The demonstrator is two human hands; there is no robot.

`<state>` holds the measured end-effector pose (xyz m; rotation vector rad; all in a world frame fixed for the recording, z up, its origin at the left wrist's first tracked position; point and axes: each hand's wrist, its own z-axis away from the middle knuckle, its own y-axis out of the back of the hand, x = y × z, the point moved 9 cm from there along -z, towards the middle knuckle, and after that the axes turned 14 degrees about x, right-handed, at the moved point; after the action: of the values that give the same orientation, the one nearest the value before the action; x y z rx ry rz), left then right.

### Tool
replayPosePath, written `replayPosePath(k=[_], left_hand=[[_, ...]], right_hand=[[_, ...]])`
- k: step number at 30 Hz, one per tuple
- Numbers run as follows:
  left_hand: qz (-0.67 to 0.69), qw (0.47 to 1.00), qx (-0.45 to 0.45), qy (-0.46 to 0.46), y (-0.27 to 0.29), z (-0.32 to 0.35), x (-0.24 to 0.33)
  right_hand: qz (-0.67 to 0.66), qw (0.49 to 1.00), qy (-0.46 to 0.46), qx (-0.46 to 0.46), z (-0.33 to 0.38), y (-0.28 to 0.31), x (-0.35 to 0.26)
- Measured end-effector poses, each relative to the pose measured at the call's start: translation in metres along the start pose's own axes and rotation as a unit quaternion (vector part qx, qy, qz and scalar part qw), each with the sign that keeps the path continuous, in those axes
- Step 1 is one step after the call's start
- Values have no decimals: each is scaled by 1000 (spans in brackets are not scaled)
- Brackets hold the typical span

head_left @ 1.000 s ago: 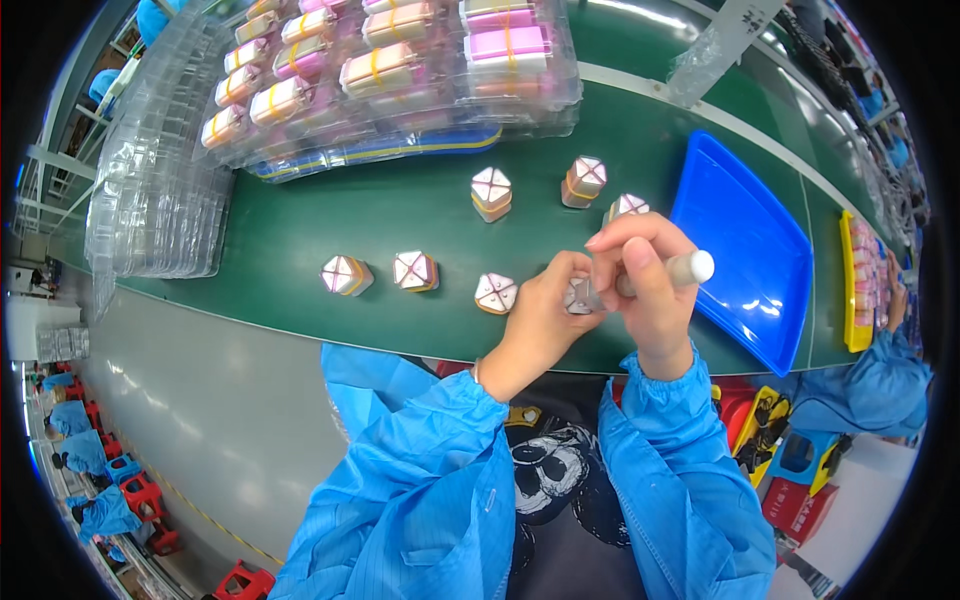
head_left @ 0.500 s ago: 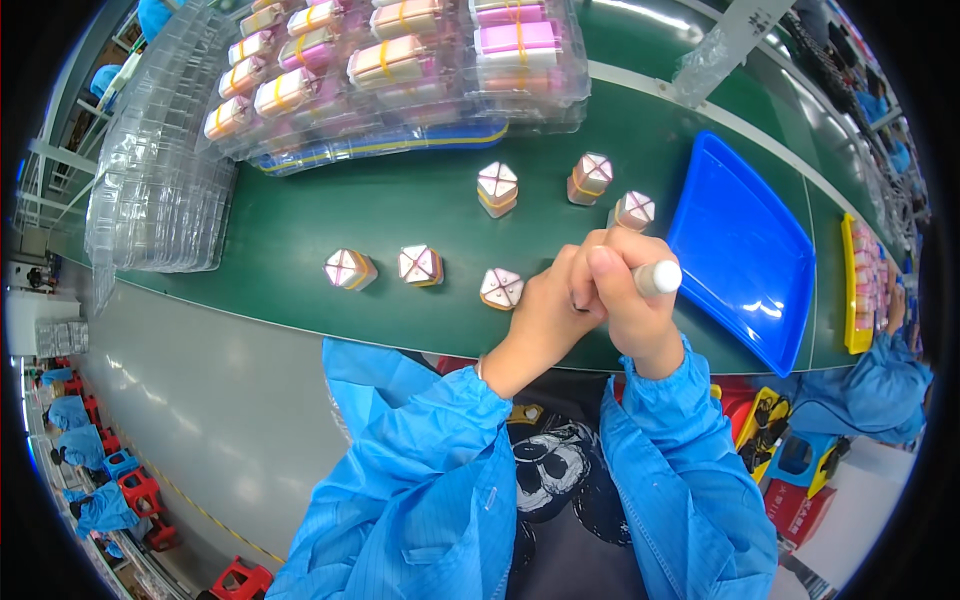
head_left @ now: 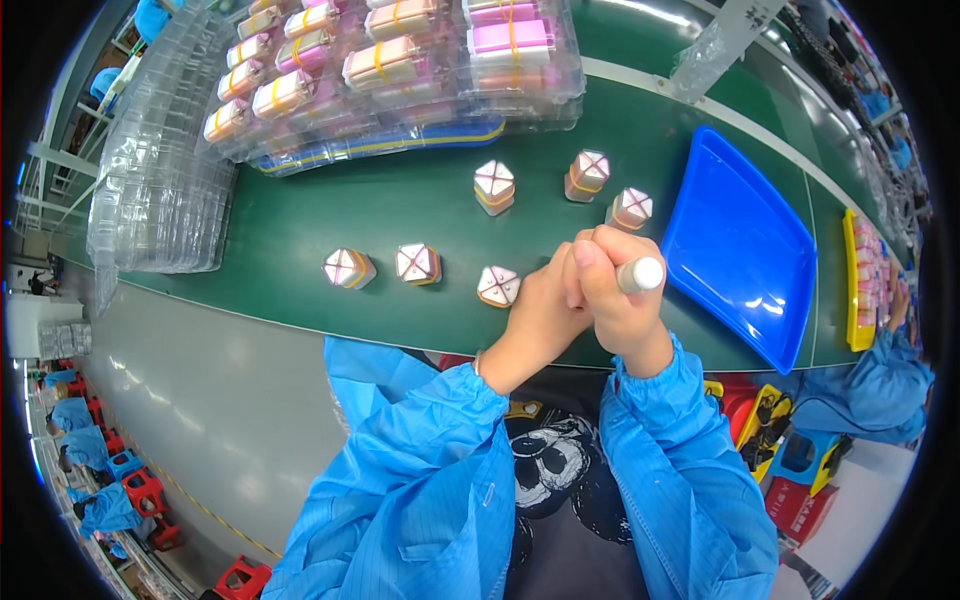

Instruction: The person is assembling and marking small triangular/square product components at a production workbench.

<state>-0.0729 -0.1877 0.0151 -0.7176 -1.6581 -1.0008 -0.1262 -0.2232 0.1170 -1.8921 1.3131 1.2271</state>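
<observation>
Over the table's near edge my two hands are pressed together. My right hand (head_left: 628,318) is closed in a fist around a white round-ended, marker-like stick (head_left: 640,274), its end pointing up. Against it, my left hand (head_left: 548,312) is closed, and what its fingers hold is hidden. Just left of it stands a small banded bundle (head_left: 498,286) with a white top divided by crossing pinkish lines. Similar bundles stand around: one (head_left: 630,209) just beyond my hands, others (head_left: 587,176) (head_left: 494,187) farther back, and two more (head_left: 417,264) (head_left: 348,268) to the left.
On the green table (head_left: 290,215), an empty-looking blue tray (head_left: 745,250) lies right of my hands. Clear plastic trays of banded bundles (head_left: 400,65) are stacked at the back left, beside nested clear trays (head_left: 160,190). A person's hand (head_left: 898,300) is by a yellow tray (head_left: 858,285) at far right.
My right hand and the white stick have shifted slightly left. My left hand stays almost in place, and the bundles keep their arrangement.
</observation>
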Motion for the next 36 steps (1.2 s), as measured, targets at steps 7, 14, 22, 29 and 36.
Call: replayPosePath(k=[7,14,22,29,36], left_hand=[[15,999,5,-39,-2,0,-1],[141,987,-58,-48,-5,3,13],[503,714,-215,437,-21,27,22],[371,856,-212,292,-1,28,18],[38,994,21,-104,43,33,49]], right_hand=[[-134,987,-80,27,2,9,17],[-182,972,-102,105,-21,94,-6],[193,939,-277,-64,21,56,45],[104,923,-349,-122,29,60,57],[-4,949,-306,-71,24,73,35]])
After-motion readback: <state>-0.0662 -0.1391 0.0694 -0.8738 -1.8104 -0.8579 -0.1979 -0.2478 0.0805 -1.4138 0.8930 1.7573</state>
